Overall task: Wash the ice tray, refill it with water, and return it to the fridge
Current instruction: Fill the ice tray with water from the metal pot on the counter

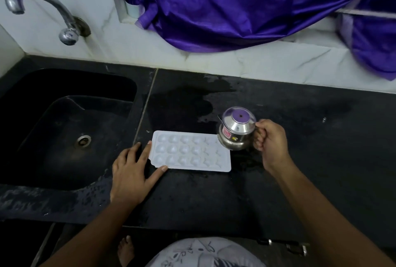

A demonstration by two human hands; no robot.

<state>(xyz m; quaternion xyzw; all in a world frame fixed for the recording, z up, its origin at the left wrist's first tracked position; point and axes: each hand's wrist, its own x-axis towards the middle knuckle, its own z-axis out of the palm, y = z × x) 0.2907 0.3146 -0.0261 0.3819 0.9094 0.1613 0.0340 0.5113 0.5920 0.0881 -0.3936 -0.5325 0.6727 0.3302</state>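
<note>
The ice tray (190, 152) lies flat on the black counter (310, 170), just right of the sink (64, 129), its long side running left to right. It has 3 rows of 6 cups. The left hand (132, 172) is released, its fingers straight and spread; one fingertip and the thumb touch the tray's left end and brace it without gripping. The right hand (271, 140) is clenched round the handle of a small steel jug (235, 132), held above the tray's right end and tipped toward it.

This looks like the refill step. The 4 left columns look glossy and rounded, while the 2 nearest the jug look different. I cannot tell for certain which cups hold water, and no stream is visible.

To do it well, tip the jug only slightly, so a thin stream lands in 1 cup at a time and stops short of the rim. The counter already shows wet patches around the tray, so it may slide — the bracing hand should press down lightly, not push sideways. Cups filled below the brim will spill less on the way to the fridge.
</note>
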